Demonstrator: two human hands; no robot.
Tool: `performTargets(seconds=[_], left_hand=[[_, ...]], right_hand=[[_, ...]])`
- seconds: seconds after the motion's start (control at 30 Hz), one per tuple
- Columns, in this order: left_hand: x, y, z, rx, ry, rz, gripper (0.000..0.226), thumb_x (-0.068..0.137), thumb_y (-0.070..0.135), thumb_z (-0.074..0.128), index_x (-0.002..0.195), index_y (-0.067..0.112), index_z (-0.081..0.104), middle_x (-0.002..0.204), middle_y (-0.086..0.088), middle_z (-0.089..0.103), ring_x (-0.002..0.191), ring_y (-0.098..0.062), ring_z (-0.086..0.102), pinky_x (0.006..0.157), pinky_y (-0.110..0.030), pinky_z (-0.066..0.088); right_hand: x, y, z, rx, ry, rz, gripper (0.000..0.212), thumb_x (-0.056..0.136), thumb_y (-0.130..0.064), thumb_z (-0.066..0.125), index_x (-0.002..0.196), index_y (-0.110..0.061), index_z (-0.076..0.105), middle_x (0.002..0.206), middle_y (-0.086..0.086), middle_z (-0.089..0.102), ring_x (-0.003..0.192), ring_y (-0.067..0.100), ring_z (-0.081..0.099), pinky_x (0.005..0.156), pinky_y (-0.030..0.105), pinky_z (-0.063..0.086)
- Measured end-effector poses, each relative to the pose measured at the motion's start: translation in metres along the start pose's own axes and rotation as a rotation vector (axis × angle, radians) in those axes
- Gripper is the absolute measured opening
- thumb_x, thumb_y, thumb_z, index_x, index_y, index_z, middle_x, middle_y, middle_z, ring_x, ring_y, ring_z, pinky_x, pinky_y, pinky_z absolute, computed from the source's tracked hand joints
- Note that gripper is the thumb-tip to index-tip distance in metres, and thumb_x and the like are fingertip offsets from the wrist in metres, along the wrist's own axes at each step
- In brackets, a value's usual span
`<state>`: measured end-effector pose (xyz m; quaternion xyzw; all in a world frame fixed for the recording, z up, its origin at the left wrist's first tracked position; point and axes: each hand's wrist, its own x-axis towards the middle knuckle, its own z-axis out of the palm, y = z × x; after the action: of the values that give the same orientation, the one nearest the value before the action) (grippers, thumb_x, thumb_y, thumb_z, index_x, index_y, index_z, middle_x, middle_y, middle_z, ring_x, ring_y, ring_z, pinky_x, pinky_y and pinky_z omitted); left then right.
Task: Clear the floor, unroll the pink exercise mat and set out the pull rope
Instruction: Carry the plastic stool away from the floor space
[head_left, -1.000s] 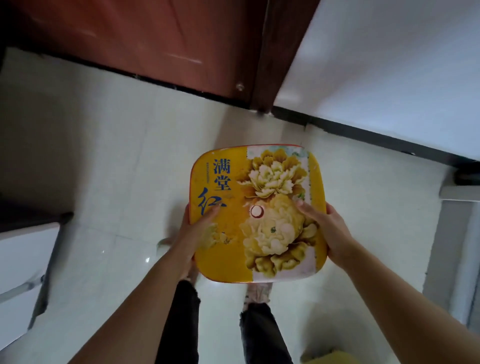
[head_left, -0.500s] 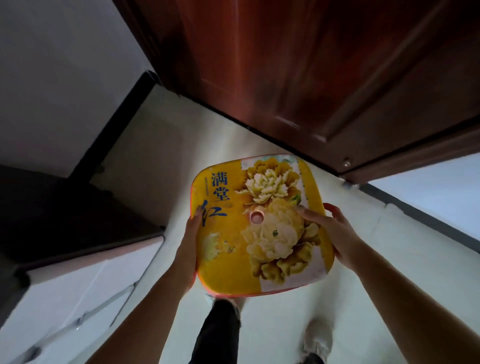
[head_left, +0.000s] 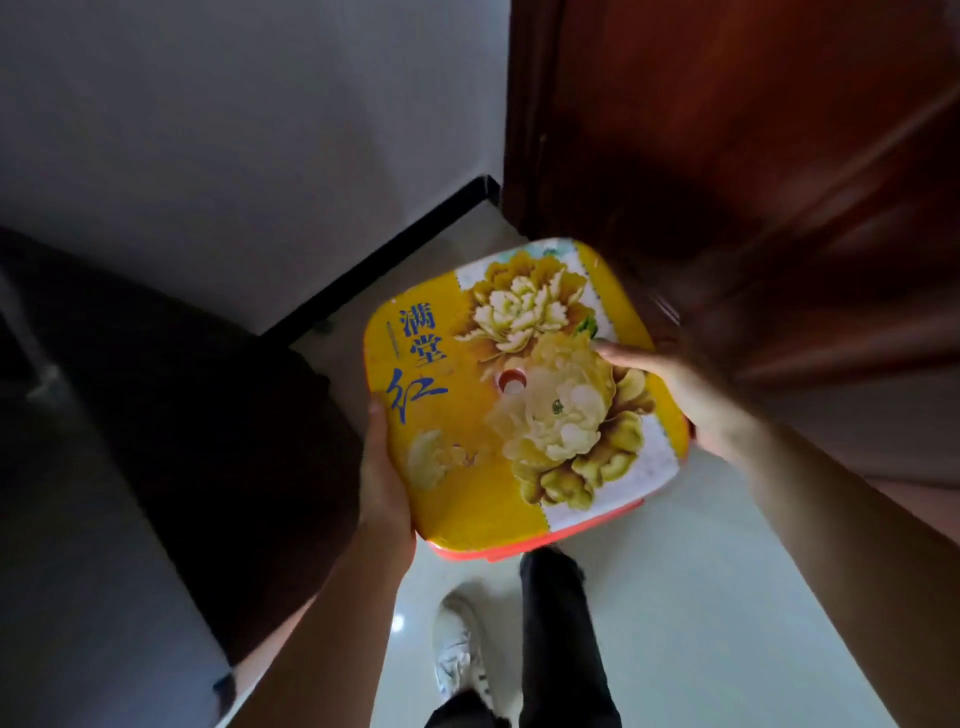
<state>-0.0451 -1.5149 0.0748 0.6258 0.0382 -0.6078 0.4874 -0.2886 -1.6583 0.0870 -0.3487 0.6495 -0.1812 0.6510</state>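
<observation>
Stool (head_left: 519, 415) was carried seat-up at waist height, clear of the floor (head_left: 727, 597), between both hands. L hand (head_left: 382, 467) gripped left edge, R hand (head_left: 675, 395) gripped right edge w/ fingers (head_left: 618, 356) over seat. Corner by wall (head_left: 234, 130) and door (head_left: 727, 130) lay ahead; mat and rope not in view.

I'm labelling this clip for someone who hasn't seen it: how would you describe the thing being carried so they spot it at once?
Start at the dark red wooden door at upper right; just below it, above the pale tiled floor, the left hand and right hand grip a square stool by opposite edges. Its yellow top with cream peonies, blue Chinese characters and a red rim is the only bright thing here.
</observation>
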Motion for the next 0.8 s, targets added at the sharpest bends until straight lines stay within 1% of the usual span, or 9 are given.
performTargets(seconds=[0.1,0.23,0.3,0.37,0.43,0.5,0.63,0.73,0.8], left_hand=[[0.033,0.012,0.002,-0.141,0.12,0.023,0.054,0.088,0.07,0.034,0.106,0.037,0.073,0.113,-0.004,0.074,0.105,-0.03,0.069,0.095,-0.05,0.051],[0.077,0.021,-0.002,-0.307,0.263,-0.007,0.057,0.088,0.069,0.033,0.102,0.032,0.075,0.115,-0.008,0.072,0.109,-0.034,0.065,0.102,-0.054,0.044],[0.101,0.025,-0.007,-0.314,0.3,-0.018,0.057,0.09,0.066,0.032,0.109,0.03,0.072,0.119,-0.01,0.07,0.109,-0.034,0.064,0.099,-0.051,0.047],[0.113,0.031,-0.012,-0.293,0.289,-0.02,0.056,0.091,0.066,0.03,0.112,0.031,0.069,0.117,-0.008,0.071,0.103,-0.032,0.067,0.087,-0.046,0.052],[0.133,0.036,-0.023,-0.287,0.274,-0.044,0.055,0.091,0.067,0.029,0.107,0.034,0.07,0.107,-0.005,0.075,0.095,-0.029,0.071,0.076,-0.043,0.054],[0.147,0.038,-0.033,-0.282,0.277,-0.044,0.054,0.091,0.066,0.029,0.109,0.035,0.07,0.108,-0.004,0.075,0.099,-0.028,0.07,0.078,-0.044,0.054],[0.165,0.045,-0.041,-0.255,0.25,-0.035,0.056,0.092,0.066,0.028,0.123,0.035,0.063,0.122,-0.006,0.07,0.112,-0.032,0.064,0.096,-0.052,0.048],[0.174,0.053,-0.043,-0.193,0.266,-0.057,0.058,0.093,0.065,0.026,0.125,0.033,0.062,0.122,-0.007,0.069,0.114,-0.033,0.063,0.102,-0.057,0.044],[0.179,0.056,-0.045,-0.152,0.288,-0.066,0.059,0.093,0.065,0.024,0.123,0.033,0.063,0.121,-0.008,0.07,0.113,-0.034,0.063,0.102,-0.06,0.043]], right_hand=[[0.046,-0.03,0.023,-0.056,-0.127,0.087,0.104,0.039,-0.051,0.095,0.129,-0.016,0.056,0.121,0.012,0.068,0.108,0.031,0.068,0.101,0.048,0.049],[0.097,-0.053,0.048,-0.131,-0.302,0.117,0.063,0.061,-0.036,0.087,0.115,-0.01,0.069,0.106,0.015,0.075,0.097,0.034,0.073,0.095,0.052,0.053],[0.127,-0.06,0.063,-0.157,-0.356,0.15,0.055,0.066,-0.033,0.085,0.114,-0.012,0.07,0.106,0.014,0.076,0.097,0.033,0.073,0.094,0.051,0.054],[0.142,-0.063,0.073,-0.168,-0.416,0.168,0.052,0.064,-0.035,0.085,0.112,-0.017,0.071,0.105,0.011,0.076,0.095,0.03,0.074,0.086,0.044,0.058],[0.167,-0.063,0.089,-0.193,-0.509,0.195,0.033,0.062,-0.034,0.084,0.094,-0.027,0.078,0.098,0.005,0.079,0.085,0.021,0.076,0.065,0.029,0.061],[0.186,-0.062,0.1,-0.203,-0.59,0.222,0.017,0.064,-0.031,0.081,0.08,-0.037,0.08,0.09,-0.003,0.079,0.076,0.012,0.076,0.052,0.019,0.057],[0.218,-0.052,0.116,-0.23,-0.657,0.254,0.035,0.065,-0.027,0.083,0.095,-0.042,0.075,0.103,-0.005,0.077,0.088,0.015,0.075,0.063,0.03,0.06],[0.228,-0.041,0.127,-0.234,-0.619,0.242,0.08,0.058,-0.016,0.088,0.13,-0.031,0.055,0.117,0.002,0.073,0.103,0.028,0.071,0.086,0.049,0.057],[0.23,-0.035,0.135,-0.223,-0.589,0.219,0.098,0.054,-0.014,0.09,0.139,-0.03,0.044,0.119,0.001,0.072,0.105,0.027,0.071,0.089,0.05,0.056]])
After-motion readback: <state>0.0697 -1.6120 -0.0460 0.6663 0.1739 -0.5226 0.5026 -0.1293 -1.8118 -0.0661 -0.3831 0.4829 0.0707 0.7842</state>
